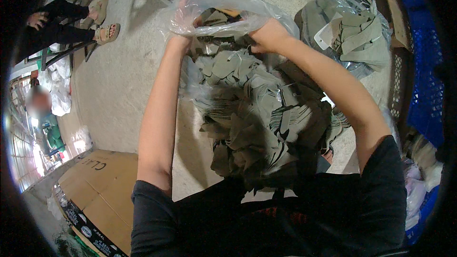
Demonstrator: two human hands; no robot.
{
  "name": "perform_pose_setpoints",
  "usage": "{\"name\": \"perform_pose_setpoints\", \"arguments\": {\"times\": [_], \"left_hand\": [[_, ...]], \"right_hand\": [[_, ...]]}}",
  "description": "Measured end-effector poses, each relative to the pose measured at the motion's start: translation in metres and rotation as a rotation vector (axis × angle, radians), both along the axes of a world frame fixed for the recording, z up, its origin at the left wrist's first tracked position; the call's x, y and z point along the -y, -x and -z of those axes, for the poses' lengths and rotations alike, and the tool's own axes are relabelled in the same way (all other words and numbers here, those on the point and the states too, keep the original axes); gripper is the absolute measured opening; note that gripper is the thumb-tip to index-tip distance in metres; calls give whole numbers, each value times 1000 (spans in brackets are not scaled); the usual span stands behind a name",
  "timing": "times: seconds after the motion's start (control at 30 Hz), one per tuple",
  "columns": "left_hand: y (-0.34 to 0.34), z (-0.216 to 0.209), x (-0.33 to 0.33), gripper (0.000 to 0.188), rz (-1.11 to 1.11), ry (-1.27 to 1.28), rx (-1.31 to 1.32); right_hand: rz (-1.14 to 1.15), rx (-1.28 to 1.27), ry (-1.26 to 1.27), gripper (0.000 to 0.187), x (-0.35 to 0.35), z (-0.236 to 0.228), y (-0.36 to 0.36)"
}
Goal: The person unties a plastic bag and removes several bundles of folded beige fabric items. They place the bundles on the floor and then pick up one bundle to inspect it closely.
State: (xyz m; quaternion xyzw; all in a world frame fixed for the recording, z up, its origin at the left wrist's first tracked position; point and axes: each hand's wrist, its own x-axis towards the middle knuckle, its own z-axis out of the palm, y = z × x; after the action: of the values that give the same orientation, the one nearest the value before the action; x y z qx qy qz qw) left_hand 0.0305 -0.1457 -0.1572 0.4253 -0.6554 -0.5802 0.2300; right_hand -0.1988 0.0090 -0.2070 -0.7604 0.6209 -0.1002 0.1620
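A clear plastic bag has its wide mouth spread between my two hands. My left hand is closed on the left side of the rim, its fingers partly covered by the film. On the right side, my right hand grips the rim, thumb low and the other fingers mostly hidden by the plastic. Grey-green cut fabric pieces fill the space below and between my forearms, in stacked, tied bundles. More dark pieces and a small yellowish thing show inside the bag's mouth.
Another clear bag of grey-green pieces stands on the concrete floor at the right. Blue plastic crates line the right edge. A cardboard box lies at lower left. Another person's sandalled feet are at upper left.
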Motion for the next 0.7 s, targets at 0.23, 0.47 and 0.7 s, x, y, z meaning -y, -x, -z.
{"name": "perform_pose_setpoints", "arguments": {"times": [0.23, 0.47, 0.7], "left_hand": [[-2, 23, -29, 123, 469, 632, 831], [-3, 8, -37, 78, 420, 924, 705], [-18, -6, -42, 49, 333, 879, 937]], "right_hand": [[-167, 171, -376, 63, -36, -67, 27], [-195, 194, -571, 49, -44, -76, 22], [-107, 187, -480, 60, -34, -59, 9]]}}
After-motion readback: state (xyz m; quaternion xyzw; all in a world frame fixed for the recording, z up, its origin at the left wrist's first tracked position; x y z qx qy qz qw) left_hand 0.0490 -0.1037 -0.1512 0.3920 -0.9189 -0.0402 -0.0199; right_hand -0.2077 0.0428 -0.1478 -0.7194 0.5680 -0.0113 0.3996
